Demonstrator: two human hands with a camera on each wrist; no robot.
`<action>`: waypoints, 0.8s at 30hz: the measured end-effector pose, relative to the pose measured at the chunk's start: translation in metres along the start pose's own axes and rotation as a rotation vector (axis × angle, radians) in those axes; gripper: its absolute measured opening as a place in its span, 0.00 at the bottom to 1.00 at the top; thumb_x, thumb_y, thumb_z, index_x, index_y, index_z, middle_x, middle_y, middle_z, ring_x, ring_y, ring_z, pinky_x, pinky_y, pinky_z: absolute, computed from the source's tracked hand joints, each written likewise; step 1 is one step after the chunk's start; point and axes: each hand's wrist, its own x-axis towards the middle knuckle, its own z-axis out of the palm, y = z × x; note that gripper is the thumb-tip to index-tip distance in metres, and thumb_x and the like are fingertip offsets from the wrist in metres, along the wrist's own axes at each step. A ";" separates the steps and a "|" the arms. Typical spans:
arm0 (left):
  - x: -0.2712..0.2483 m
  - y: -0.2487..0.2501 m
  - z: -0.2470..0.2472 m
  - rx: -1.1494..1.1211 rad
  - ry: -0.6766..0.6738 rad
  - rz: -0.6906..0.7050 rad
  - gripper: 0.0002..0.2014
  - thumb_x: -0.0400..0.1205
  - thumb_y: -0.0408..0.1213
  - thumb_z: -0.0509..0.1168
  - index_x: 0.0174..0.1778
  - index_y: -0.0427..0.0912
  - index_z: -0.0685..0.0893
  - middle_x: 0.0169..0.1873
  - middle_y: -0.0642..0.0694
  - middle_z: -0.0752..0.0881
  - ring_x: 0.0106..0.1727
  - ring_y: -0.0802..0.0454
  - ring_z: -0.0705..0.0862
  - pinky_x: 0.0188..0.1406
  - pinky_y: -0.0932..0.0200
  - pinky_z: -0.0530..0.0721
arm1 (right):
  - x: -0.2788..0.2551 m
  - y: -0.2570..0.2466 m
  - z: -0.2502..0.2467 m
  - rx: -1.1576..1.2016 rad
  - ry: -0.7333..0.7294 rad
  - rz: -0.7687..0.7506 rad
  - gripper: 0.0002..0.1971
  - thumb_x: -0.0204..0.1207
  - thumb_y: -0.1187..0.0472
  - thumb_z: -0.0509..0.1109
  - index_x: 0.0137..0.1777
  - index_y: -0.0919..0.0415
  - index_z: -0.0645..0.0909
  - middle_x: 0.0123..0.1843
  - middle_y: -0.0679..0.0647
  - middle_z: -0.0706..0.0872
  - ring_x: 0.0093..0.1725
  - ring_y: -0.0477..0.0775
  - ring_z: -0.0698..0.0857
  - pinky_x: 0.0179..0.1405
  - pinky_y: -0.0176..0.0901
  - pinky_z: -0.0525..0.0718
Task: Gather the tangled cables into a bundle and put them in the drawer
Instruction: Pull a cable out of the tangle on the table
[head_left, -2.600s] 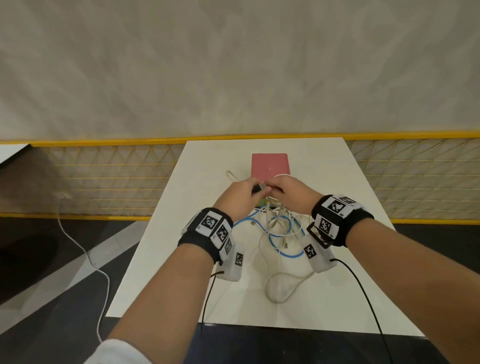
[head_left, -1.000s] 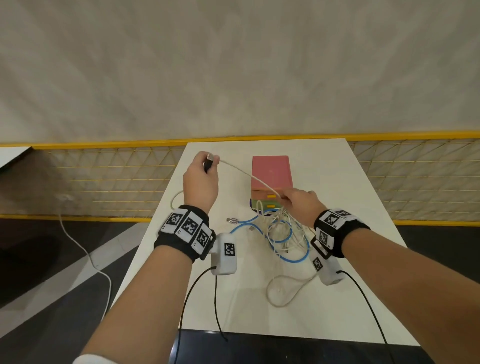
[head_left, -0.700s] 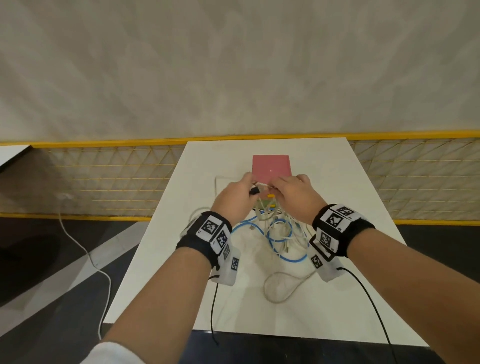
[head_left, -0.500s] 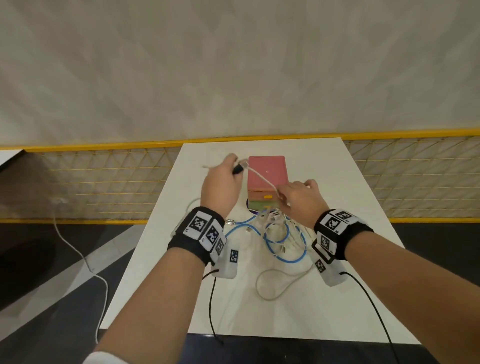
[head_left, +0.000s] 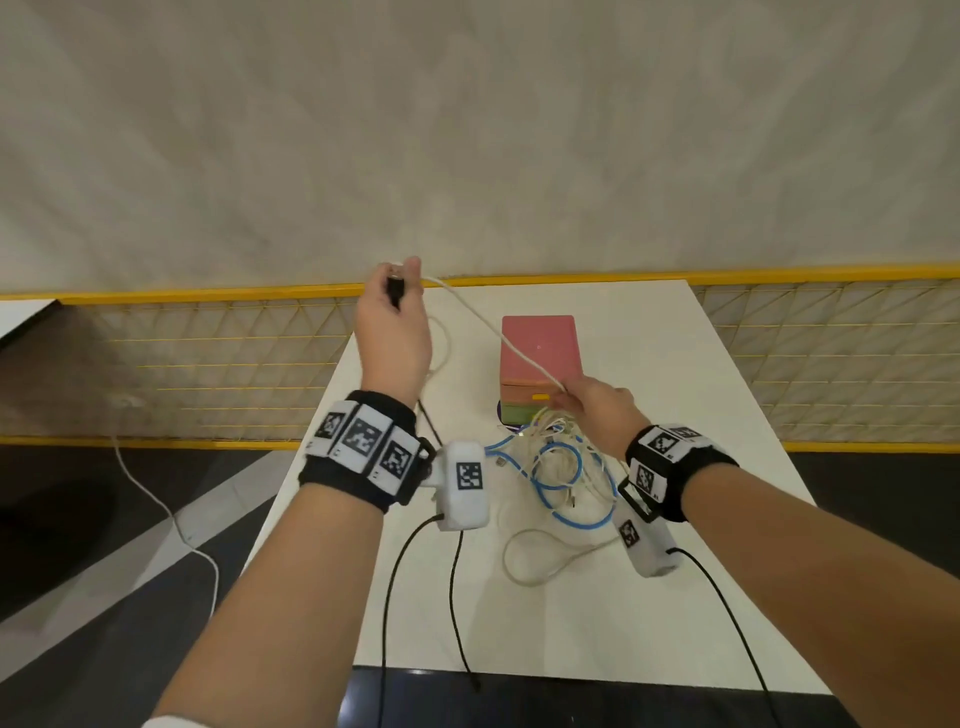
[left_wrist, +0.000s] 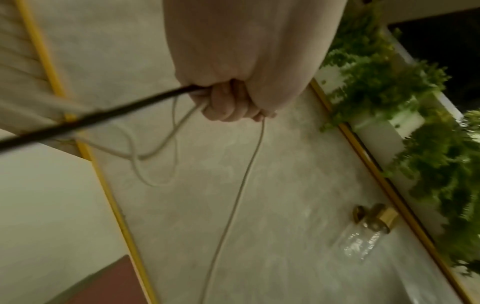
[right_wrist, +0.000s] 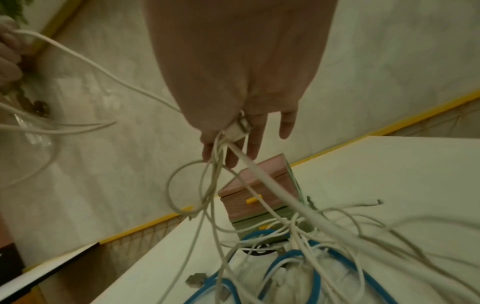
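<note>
A tangle of white and blue cables (head_left: 563, 470) lies on the white table (head_left: 675, 571), in front of a small pink and green drawer box (head_left: 540, 348). The box's drawers are closed. My left hand (head_left: 400, 285) is raised at the far left edge of the table. It grips a white cable (head_left: 483, 317) and a black plug (head_left: 395, 291), its fingers (left_wrist: 228, 102) curled round them. The white cable runs taut down to my right hand (head_left: 563, 399). That hand pinches several white strands and a white plug (right_wrist: 240, 128) just above the box (right_wrist: 254, 191).
A yellow mesh railing (head_left: 208, 364) runs along the far side of the table, with a pale wall behind it. A loose white cord (head_left: 156, 499) lies on the dark floor at left. Black wrist-camera leads (head_left: 457, 597) hang over the table's near edge. Plants (left_wrist: 428, 144) are in the left wrist view.
My left hand has swung up and away to the far left, drawing the white cable out of the tangle. My right hand has stayed by the drawer box, holding the strands.
</note>
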 end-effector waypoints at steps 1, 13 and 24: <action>0.003 -0.005 -0.006 0.086 0.011 -0.003 0.11 0.88 0.41 0.59 0.44 0.39 0.77 0.28 0.51 0.74 0.28 0.61 0.72 0.29 0.67 0.69 | -0.002 0.002 -0.001 -0.051 0.019 -0.008 0.14 0.85 0.54 0.53 0.52 0.55 0.80 0.54 0.53 0.85 0.57 0.59 0.82 0.62 0.55 0.70; -0.044 -0.042 0.037 0.632 -0.684 0.157 0.09 0.87 0.39 0.61 0.58 0.41 0.81 0.42 0.38 0.86 0.46 0.35 0.85 0.36 0.55 0.72 | 0.003 -0.027 -0.015 -0.499 0.439 -0.391 0.12 0.79 0.55 0.59 0.42 0.58 0.82 0.42 0.52 0.85 0.48 0.58 0.85 0.62 0.58 0.66; -0.003 -0.024 0.011 0.427 -0.533 0.195 0.13 0.86 0.47 0.62 0.39 0.43 0.77 0.25 0.52 0.74 0.27 0.55 0.72 0.29 0.55 0.70 | -0.006 0.006 -0.016 0.057 0.244 -0.093 0.27 0.75 0.58 0.67 0.74 0.55 0.67 0.67 0.55 0.76 0.65 0.57 0.78 0.66 0.55 0.74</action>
